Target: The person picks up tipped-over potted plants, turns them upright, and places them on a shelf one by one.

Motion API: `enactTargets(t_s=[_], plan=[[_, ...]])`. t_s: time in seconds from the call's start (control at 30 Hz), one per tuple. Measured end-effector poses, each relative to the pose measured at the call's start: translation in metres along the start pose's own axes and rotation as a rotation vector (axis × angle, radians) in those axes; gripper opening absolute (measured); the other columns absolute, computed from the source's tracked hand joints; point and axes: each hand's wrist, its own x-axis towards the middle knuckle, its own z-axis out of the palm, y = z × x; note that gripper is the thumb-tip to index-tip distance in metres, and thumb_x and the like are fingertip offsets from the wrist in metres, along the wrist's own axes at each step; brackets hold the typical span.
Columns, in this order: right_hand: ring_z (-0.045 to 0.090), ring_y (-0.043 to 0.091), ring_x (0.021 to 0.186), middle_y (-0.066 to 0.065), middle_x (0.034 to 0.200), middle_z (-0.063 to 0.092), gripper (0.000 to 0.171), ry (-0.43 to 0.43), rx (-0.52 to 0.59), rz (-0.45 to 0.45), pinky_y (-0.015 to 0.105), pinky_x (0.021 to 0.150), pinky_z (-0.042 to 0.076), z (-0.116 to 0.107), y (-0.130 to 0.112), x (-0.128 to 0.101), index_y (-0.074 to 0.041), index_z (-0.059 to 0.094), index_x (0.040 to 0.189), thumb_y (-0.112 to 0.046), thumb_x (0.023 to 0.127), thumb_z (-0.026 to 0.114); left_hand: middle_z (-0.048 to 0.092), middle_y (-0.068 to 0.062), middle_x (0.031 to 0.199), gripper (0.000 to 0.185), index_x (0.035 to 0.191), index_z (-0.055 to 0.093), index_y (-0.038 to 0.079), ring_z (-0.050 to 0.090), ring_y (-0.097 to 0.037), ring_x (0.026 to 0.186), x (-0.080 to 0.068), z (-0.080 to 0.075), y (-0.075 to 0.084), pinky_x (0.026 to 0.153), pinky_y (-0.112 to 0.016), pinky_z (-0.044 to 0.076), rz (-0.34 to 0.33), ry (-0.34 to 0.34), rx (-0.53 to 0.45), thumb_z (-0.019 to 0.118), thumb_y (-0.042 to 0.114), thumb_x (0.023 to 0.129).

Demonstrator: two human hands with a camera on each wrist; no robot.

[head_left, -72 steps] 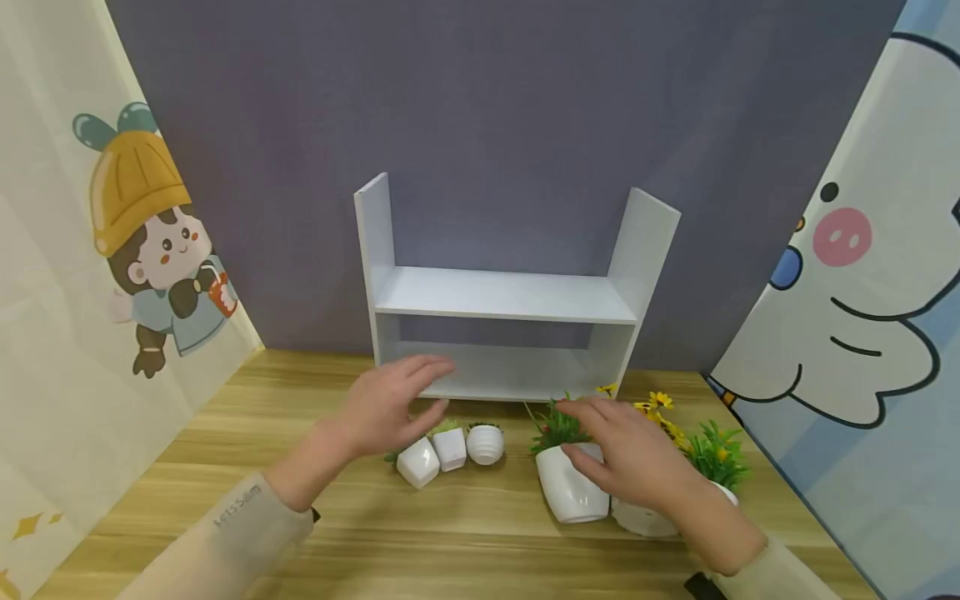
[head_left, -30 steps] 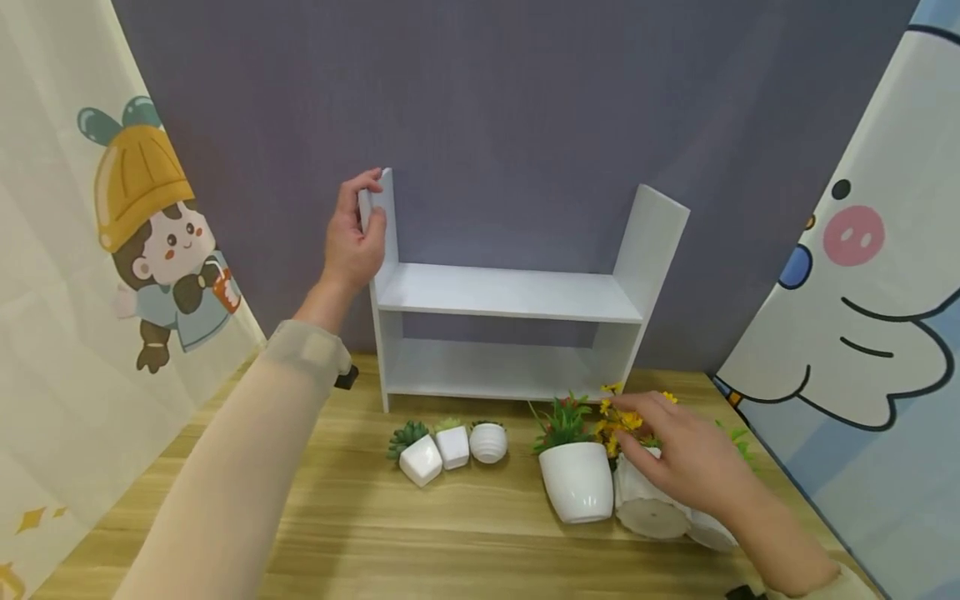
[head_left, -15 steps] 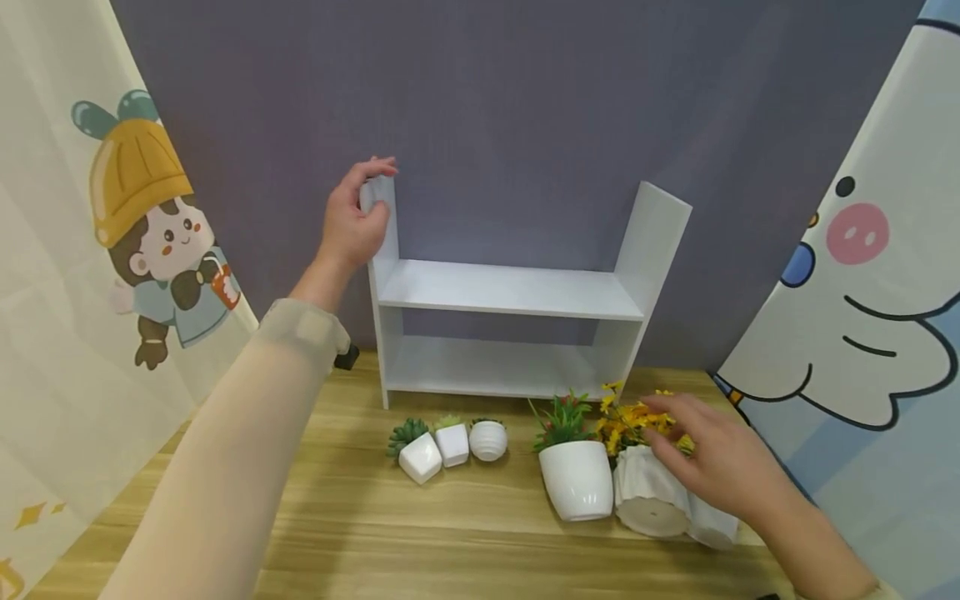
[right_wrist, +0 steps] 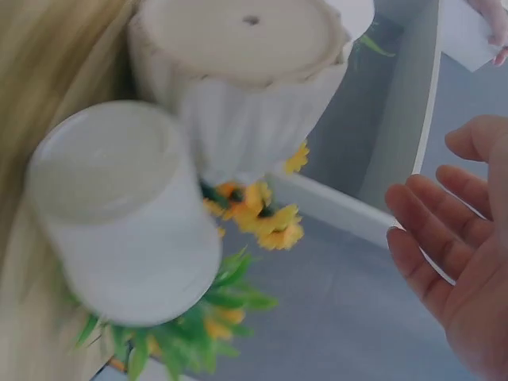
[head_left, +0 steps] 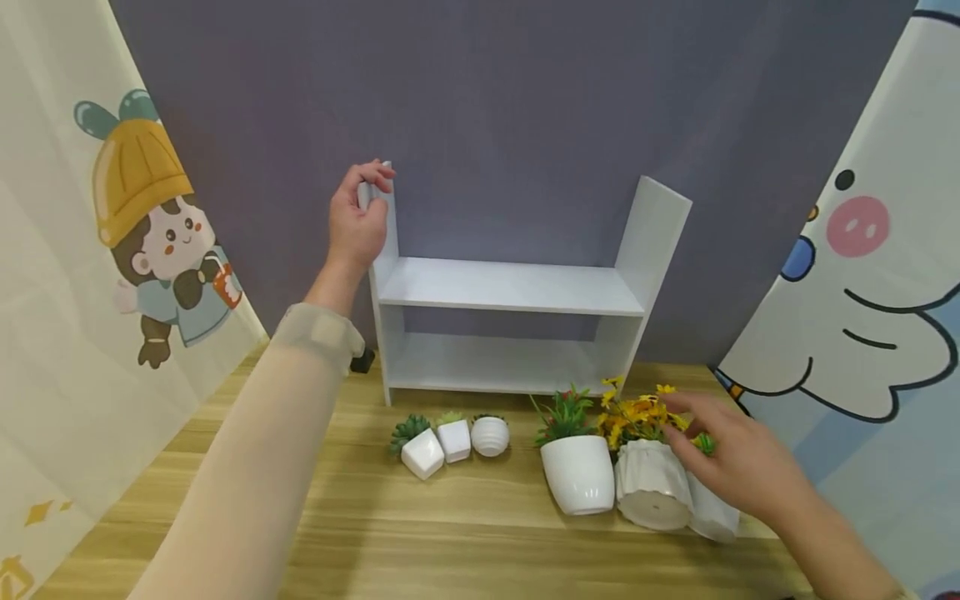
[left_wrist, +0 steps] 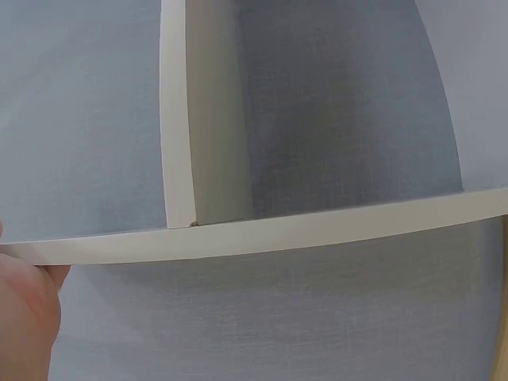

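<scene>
My left hand (head_left: 357, 223) grips the upper front edge of the left side panel of a white two-tier shelf (head_left: 510, 286), fingers bent over the board. In the left wrist view part of that hand (left_wrist: 28, 317) shows at the panel's edge. My right hand (head_left: 738, 458) hovers at the right with relaxed fingers and holds nothing. Near it, a fluted white pot (head_left: 654, 483) with yellow flowers lies tipped over. Partly behind the hand is another white pot (head_left: 711, 510), whose green leaves show in the right wrist view. Left of these, a smooth white pot (head_left: 579, 473) holds a green plant.
Three small white succulent pots lie on the wooden table (head_left: 427, 542) before the shelf: an angular pot (head_left: 423, 454), a squarish pot (head_left: 454, 440) and a ribbed round pot (head_left: 491, 436). A grey curtain (head_left: 510, 108) hangs behind; printed cloths flank the table.
My left hand rose from above the small pots to the shelf's left panel and took hold of it. My right hand drifted rightward over the flowers. The pots stay put.
</scene>
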Motion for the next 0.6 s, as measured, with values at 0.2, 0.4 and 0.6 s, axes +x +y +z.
enactTargets(t_s=[0.2, 0.4, 0.6], plan=[[0.066, -0.003, 0.086, 0.005, 0.125, 0.076, 0.044, 0.009, 0.034, 0.046, 0.031, 0.063, 0.055, -0.005, 0.021, -0.021, -0.015, 0.069, 0.137, -0.015, 0.096, 0.083, 0.066, -0.033, 0.129, 0.017, 0.1, 0.052, -0.018, 0.051, -0.041, 0.153, -0.001, 0.002, 0.0, 0.127, -0.028, 0.038, 0.006, 0.001, 0.0, 0.039, -0.016, 0.089], [0.058, -0.013, 0.087, 0.009, 0.126, 0.076, 0.038, -0.037, 0.068, 0.139, 0.029, 0.067, 0.057, -0.005, 0.039, -0.034, -0.013, 0.069, 0.136, -0.016, 0.099, 0.08, 0.066, -0.03, 0.131, 0.017, 0.104, 0.05, -0.017, 0.054, -0.035, 0.15, 0.001, 0.0, -0.003, 0.123, -0.024, 0.039, 0.002, -0.002, 0.013, 0.043, -0.014, 0.09], [0.055, -0.015, 0.086, 0.014, 0.128, 0.074, 0.036, -0.093, 0.086, 0.211, 0.026, 0.067, 0.055, -0.004, 0.05, -0.047, -0.01, 0.069, 0.136, -0.019, 0.102, 0.078, 0.066, -0.03, 0.134, 0.025, 0.106, 0.052, -0.015, 0.058, -0.027, 0.144, 0.003, -0.001, -0.017, 0.117, -0.022, 0.042, 0.04, -0.017, 0.043, 0.04, -0.02, 0.085]])
